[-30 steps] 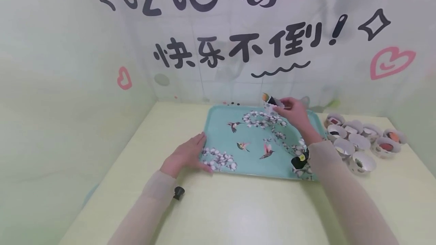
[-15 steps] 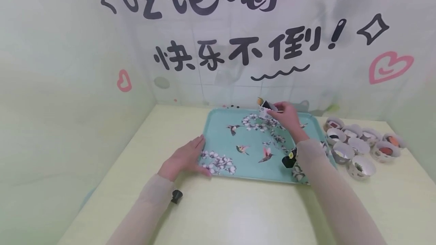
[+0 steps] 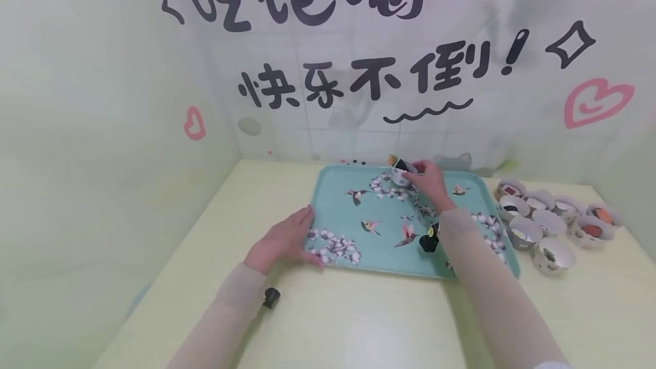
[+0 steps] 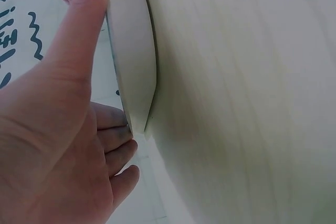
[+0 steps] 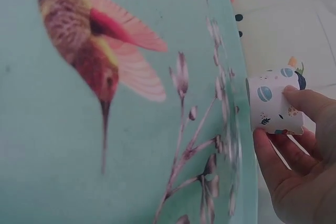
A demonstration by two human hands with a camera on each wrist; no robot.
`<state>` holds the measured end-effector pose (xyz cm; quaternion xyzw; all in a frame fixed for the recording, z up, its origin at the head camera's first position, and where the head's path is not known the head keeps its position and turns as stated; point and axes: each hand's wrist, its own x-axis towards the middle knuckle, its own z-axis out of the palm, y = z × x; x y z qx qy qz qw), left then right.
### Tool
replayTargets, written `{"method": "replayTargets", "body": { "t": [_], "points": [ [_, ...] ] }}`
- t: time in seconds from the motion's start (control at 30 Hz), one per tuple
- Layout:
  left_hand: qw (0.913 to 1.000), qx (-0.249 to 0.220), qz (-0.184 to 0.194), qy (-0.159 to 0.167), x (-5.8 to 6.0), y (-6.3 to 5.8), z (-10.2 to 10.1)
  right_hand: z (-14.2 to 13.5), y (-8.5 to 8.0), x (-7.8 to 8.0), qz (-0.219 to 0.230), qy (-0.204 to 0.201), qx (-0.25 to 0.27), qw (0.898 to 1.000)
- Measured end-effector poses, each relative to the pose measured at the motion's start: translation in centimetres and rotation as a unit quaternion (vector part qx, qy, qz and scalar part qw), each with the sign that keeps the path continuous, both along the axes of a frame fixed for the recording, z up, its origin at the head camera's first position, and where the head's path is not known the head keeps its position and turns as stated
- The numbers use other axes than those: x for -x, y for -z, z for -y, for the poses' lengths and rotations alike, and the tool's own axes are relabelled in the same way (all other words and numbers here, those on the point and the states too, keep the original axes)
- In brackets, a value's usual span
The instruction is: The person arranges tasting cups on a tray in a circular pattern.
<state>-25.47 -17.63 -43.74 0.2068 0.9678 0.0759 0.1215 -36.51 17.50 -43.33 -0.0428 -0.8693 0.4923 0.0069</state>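
Observation:
My right hand pinches a small white patterned paper cup at the far edge of a turquoise tray. Something orange-yellow and something black show at the cup's mouth in the head view. From the right wrist, the cup is seen side-on with blue round prints, thumb on one side and fingers on the other, its base close over the tray's rim. My left hand rests at the tray's near left corner, fingers along the left side and thumb along the front edge. In the left wrist view the thumb lies on the rim.
Several paper cups with differently coloured contents stand grouped on the table right of the tray. A pale printed wall hanging rises just behind the table. Black wrist mounts sit under both forearms.
My right hand has carried the cup to the left and lowered it towards the tray's far edge. My left hand stays at the tray's corner.

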Motion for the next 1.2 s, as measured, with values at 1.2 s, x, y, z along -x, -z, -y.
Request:
{"method": "replayTargets", "body": {
  "t": [1.2],
  "points": [
    [0.9998,0.011,-0.009,0.011,-0.2,-0.7,-0.3,-2.3,-1.5,-1.4,0.035,-0.002,-0.009,0.999]
  ]
}}
